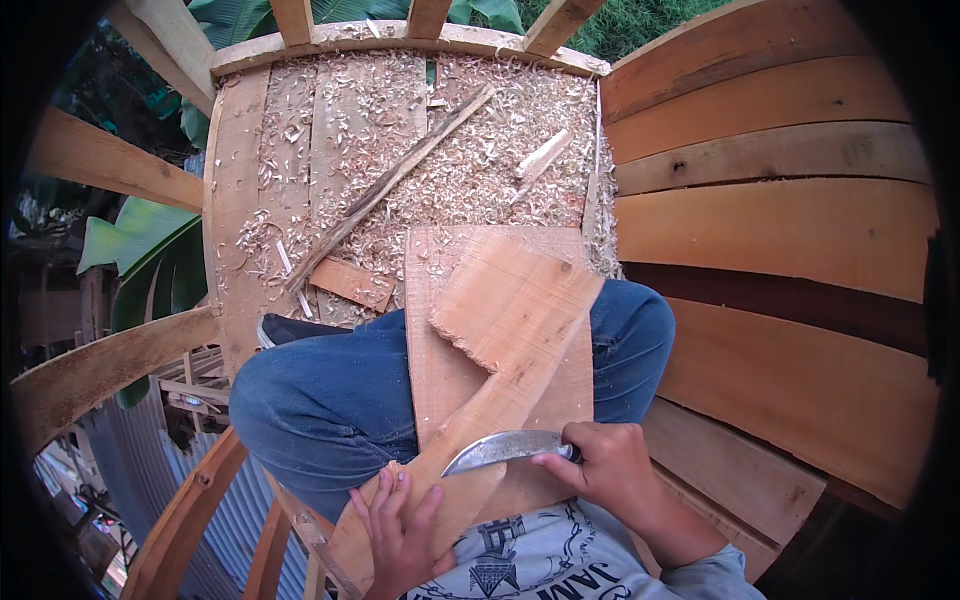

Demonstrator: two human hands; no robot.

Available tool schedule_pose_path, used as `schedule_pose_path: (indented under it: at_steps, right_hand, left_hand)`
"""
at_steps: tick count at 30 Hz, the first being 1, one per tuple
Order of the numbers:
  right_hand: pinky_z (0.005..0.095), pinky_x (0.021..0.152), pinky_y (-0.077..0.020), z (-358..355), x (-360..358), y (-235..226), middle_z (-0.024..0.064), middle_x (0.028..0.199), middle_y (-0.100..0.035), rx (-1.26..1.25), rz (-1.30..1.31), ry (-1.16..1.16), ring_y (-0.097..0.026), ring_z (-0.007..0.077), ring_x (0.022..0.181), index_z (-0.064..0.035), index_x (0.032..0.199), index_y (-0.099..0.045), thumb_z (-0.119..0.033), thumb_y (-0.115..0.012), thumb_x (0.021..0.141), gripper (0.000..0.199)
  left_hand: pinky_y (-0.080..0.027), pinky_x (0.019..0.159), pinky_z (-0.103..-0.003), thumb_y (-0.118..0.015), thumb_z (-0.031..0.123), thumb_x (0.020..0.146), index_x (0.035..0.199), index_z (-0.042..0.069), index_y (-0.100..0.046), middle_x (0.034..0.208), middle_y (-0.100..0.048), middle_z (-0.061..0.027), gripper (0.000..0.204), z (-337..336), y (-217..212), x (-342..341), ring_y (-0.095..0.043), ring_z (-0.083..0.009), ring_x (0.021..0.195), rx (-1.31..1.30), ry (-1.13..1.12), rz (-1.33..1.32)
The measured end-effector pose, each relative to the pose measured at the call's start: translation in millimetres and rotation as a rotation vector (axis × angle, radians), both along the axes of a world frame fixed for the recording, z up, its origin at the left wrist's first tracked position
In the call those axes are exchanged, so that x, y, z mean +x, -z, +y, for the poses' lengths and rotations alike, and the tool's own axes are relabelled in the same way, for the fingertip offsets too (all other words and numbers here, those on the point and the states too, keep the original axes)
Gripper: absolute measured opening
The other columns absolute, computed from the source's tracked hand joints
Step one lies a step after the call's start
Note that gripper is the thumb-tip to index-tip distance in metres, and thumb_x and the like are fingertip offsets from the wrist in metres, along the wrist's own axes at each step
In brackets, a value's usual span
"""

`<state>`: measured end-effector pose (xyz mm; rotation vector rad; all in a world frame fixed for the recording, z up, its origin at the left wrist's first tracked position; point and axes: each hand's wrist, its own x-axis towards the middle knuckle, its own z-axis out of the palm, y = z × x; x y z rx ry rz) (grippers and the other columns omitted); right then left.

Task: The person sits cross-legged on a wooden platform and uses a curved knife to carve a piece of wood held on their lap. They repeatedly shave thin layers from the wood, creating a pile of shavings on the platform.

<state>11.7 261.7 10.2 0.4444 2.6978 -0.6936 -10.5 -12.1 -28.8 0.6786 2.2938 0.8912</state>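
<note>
My right hand [612, 462] is closed round the dark handle of a knife [505, 447] with a broad curved blade. The blade lies against the edge of a partly cut wooden piece [520, 305], near its lower end. That piece has a wide square part with a ragged notched edge, and narrows to a strip toward my body. My left hand [402, 525] grips the lower end, fingers over the wood; the thumb is partly hidden. Beneath it a flat board [425, 265] rests across my crossed legs.
Curled wood shavings [390, 130] cover the plank floor [236, 150]. On it lie a long rough stick [400, 170], a small offcut [352, 283] and a pale wood scrap [545, 155]. A plank wall [760, 235] rises at the right; slatted railings [120, 165] stand at the left.
</note>
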Motion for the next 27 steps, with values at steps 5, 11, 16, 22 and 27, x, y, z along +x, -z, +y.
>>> schedule_pose_path:
  at_steps: [5, 11, 16, 22, 27]
  right_hand:
    - [0.0401, 0.048, -0.0461, 31.1, -12.3, 28.4, 0.0125, 0.056, -0.057, 0.182, 0.083, 0.15, -0.06, 0.0312, 0.051, -0.0045, 0.066, -0.059, -0.05, -0.073, 0.077, 0.049]
    - [0.0374, 0.045, -0.036, 112.6, -9.8, 9.6, 0.0206, 0.05, -0.047, 0.206, 0.184, 0.597, -0.046, 0.0294, 0.043, 0.0047, 0.065, -0.057, -0.047, -0.064, 0.088, 0.057]
    - [0.0357, 0.043, -0.04, 10.9, -11.6, 3.7, 0.0106, 0.049, -0.052, 0.068, 0.101, 0.081, -0.053, 0.0277, 0.043, -0.0021, 0.06, -0.055, -0.052, -0.073, 0.077, 0.056]
    - [0.0374, 0.044, -0.0391, 63.9, -28.4, 33.8, 0.0138, 0.052, -0.051, 0.383, 0.274, 0.127, -0.052, 0.0283, 0.044, 0.0003, 0.063, -0.056, -0.052, -0.071, 0.079, 0.057]
    - [0.0332, 0.045, -0.027, 109.1, -27.0, 5.6, 0.003, 0.051, -0.035, 0.225, 0.203, 0.584, -0.033, 0.0094, 0.053, 0.0056, 0.065, -0.049, -0.048, -0.053, 0.097, 0.062]
  left_hand:
    - [-0.006, 0.108, -0.073, -0.078, 0.022, 0.059, 0.134, 0.016, -0.054, 0.14, -0.037, -0.0187, 0.079, 3.1, -5.8, -6.4, -0.027, -0.0404, 0.14, -0.011, 0.012, -0.056]
    - [-0.007, 0.108, -0.072, -0.077, 0.022, 0.063, 0.134, 0.017, -0.054, 0.139, -0.037, -0.019, 0.075, 0.5, -7.3, -6.4, -0.028, -0.0408, 0.139, 0.043, -0.01, -0.054]
    - [-0.006, 0.108, -0.073, -0.077, 0.024, 0.063, 0.134, 0.017, -0.054, 0.14, -0.035, -0.0193, 0.074, -1.1, -1.8, -3.5, -0.028, -0.0409, 0.139, 0.026, 0.006, -0.032]
    - [-0.005, 0.107, -0.073, -0.08, 0.025, 0.061, 0.133, 0.018, -0.054, 0.141, -0.035, -0.0183, 0.077, 0.1, -3.4, -4.0, -0.025, -0.0397, 0.14, -0.012, 0.017, -0.031]
    - [-0.006, 0.106, -0.074, -0.081, 0.026, 0.061, 0.133, 0.02, -0.053, 0.141, -0.035, -0.0189, 0.078, -2.8, -3.1, -3.9, -0.025, -0.0404, 0.14, 0.064, -0.033, -0.072]
